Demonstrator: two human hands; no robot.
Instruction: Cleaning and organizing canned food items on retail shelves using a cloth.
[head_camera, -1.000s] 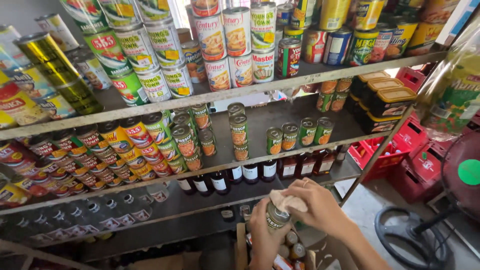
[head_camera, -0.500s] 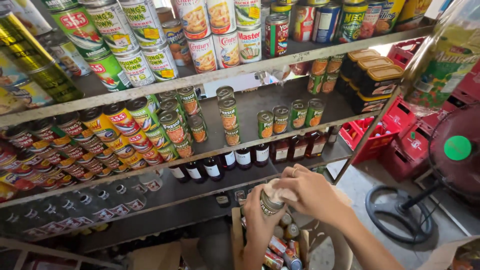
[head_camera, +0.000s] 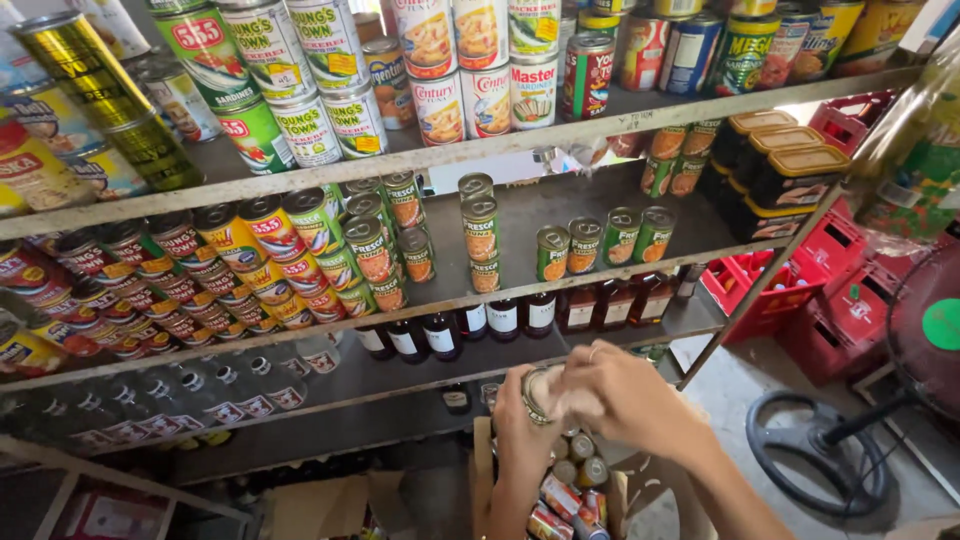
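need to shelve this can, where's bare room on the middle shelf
Bare grey shelf lies behind the four green cans, and between them and the single column of cans. The left half is packed tight. Both hands, left hand and right hand, hold the can.

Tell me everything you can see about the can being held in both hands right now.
The can is small, round and metal, with a shiny silver rim showing. It is held tilted, one end toward the shelves. The left hand grips it from below; the right hand presses a pale cloth against it, hiding most of the label. It hangs above an open cardboard box of other cans, below the bottle shelf.
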